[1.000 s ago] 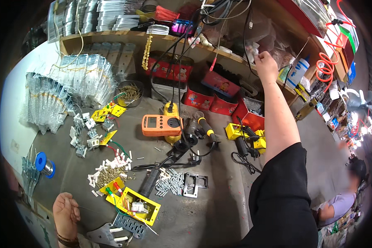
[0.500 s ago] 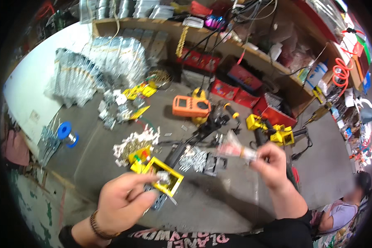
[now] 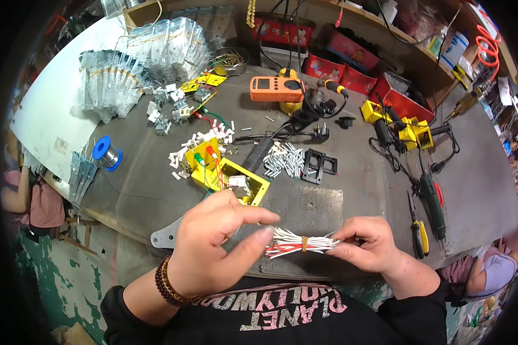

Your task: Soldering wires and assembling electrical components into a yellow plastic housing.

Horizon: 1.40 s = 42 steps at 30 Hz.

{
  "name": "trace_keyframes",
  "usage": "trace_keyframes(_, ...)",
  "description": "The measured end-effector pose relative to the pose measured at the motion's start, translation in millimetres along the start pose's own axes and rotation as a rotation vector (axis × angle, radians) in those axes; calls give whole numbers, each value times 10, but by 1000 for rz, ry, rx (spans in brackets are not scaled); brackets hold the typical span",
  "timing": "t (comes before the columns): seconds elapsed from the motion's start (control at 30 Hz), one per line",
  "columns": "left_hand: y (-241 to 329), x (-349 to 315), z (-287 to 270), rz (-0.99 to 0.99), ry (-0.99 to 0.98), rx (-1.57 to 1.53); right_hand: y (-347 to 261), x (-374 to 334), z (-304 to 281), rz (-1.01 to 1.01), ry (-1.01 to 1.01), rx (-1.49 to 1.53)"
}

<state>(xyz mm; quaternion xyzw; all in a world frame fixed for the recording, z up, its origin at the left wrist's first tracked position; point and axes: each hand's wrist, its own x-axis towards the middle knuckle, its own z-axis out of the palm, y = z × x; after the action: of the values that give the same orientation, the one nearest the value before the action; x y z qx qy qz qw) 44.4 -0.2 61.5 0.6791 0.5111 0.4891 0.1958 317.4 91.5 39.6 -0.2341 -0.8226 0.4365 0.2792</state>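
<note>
My right hand [image 3: 365, 244] pinches one end of a bundle of white and red wires [image 3: 288, 246], tied round the middle with a brown band. At the bundle's other, loose end is my left hand [image 3: 218, 244], thumb and forefinger tips drawn close together; whatever is between them is too small to make out. Just beyond the left hand sits an open yellow box [image 3: 253, 190] with a whitish metal part [image 3: 239, 184] inside. Attached beside it is a yellow plate [image 3: 203, 158] carrying a green and a red terminal with wires.
Behind the box lie white connectors [image 3: 181, 155], loose screws [image 3: 285, 160] and black frames [image 3: 319, 165]. An orange meter [image 3: 276, 89] stands farther back. To the right are pliers [image 3: 419, 230] and a green-handled tool [image 3: 431, 204]. A blue solder spool [image 3: 106, 152] is at left.
The wire bundle came nearer and lower in my right hand, in front of my body. My left hand moved from the yellow box to the bundle's loose end. The view shifted too.
</note>
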Motion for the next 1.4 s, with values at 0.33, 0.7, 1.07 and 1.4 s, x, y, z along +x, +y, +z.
trace_keyframes(0.33,-101,-87,397,187,-158,298,230,-181,10,3,-75,-531)
trace_keyframes(0.7,-287,-47,580,182,-7,256,291,-165,103,-199,-100,-1056)
trace_keyframes(1.07,-184,-260,473,-668,-178,-1004,469,-225,-229,149,-83,-1041)
trace_keyframes(1.4,-186,-65,612,-916,-76,-1617,182,232,-351,12,8,-631)
